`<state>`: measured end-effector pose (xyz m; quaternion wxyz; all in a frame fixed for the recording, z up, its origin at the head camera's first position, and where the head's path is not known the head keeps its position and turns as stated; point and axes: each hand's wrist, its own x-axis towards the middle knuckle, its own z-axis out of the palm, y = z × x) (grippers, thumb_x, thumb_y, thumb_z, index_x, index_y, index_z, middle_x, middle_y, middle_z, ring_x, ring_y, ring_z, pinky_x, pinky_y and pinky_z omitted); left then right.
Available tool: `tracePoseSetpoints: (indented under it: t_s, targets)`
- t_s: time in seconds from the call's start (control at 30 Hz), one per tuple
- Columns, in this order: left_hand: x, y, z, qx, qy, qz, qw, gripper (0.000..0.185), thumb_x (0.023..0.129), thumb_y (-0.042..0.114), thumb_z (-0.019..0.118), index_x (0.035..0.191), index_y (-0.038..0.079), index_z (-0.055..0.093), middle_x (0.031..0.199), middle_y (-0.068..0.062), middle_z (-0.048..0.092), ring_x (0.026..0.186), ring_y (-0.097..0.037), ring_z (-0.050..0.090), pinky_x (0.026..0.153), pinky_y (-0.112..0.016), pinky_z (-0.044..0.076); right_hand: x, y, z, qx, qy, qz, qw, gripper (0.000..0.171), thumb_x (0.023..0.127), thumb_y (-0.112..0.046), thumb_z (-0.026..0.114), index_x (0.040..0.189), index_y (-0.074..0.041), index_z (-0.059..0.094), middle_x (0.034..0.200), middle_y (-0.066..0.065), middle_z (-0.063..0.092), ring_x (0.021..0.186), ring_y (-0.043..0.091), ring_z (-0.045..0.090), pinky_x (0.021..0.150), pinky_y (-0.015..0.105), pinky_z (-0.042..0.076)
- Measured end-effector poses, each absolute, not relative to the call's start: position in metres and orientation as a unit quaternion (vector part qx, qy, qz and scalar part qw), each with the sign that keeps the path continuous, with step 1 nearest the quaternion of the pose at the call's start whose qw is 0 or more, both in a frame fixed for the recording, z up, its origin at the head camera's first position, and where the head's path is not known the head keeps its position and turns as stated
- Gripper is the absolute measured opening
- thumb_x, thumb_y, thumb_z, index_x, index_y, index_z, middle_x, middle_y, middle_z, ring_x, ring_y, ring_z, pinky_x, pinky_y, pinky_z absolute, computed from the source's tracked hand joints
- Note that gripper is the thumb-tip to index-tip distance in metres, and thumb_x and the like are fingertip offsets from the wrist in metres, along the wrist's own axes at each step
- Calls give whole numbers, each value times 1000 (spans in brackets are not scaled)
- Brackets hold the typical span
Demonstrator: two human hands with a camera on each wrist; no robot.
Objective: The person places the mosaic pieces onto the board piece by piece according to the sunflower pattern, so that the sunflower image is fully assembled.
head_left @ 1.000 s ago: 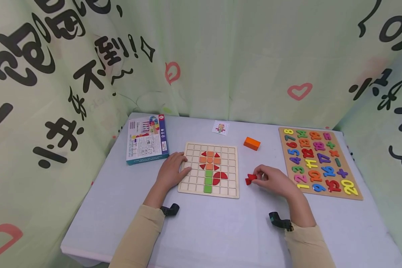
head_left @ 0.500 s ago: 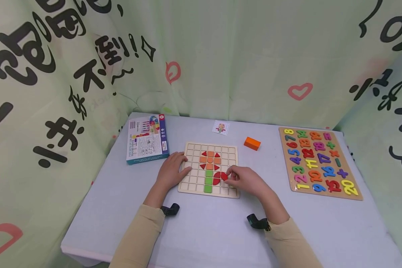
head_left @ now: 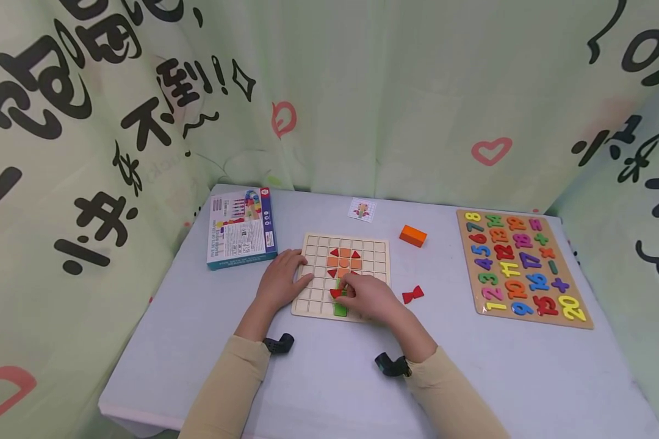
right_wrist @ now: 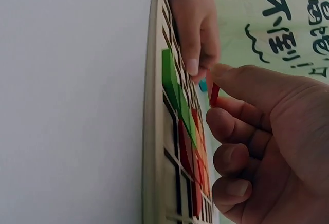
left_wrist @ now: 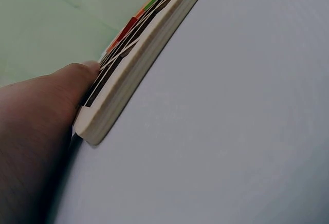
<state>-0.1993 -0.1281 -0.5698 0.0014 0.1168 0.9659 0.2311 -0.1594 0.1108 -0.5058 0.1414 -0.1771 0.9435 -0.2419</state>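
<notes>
A square wooden grid board (head_left: 310,305) lies on the table, with orange squares, red triangles and green squares set in its cells. My left hand (head_left: 279,277) rests on the board's left edge; in the left wrist view its thumb (left_wrist: 82,72) touches the rim. Over the green squares (head_left: 340,310), my right hand (head_left: 370,297) pinches a small red tile (head_left: 335,293) between thumb and fingers. The right wrist view shows that red tile (right_wrist: 214,93) held edge-on, above the board's surface. The right hand hides the red curved tiles in the head view.
Two red tiles (head_left: 413,294) lie right of the board. Behind are an orange block (head_left: 413,235) and a small pattern card (head_left: 362,209). A box (head_left: 241,228) stands at left, and a number puzzle board (head_left: 527,268) lies at right.
My right hand has moved left from the loose red tiles, across the board, to the green column, carrying a red tile. The left hand has stayed put.
</notes>
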Motion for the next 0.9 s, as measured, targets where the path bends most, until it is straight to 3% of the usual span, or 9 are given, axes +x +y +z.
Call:
tracePoseSetpoints:
  t_s: [0.3,0.9]
  targets:
    - [-199,-128,-569,118,965,232,6,44,94,54,58,124,22,57,156,0,41,149,-24,31,122,-47,29,-160,94,-518,-189,950,-216,120,25,89,-37,71,102,-17,66,63,-5,53,59,12,50,51,26,38]
    - [-199,-128,-568,120,965,231,5,43,94,53,58,123,21,58,156,-1,41,149,-24,31,122,-47,29,-161,87,-521,-169,957,-202,122,31,87,-40,73,107,-18,64,63,-3,53,58,14,50,51,27,38]
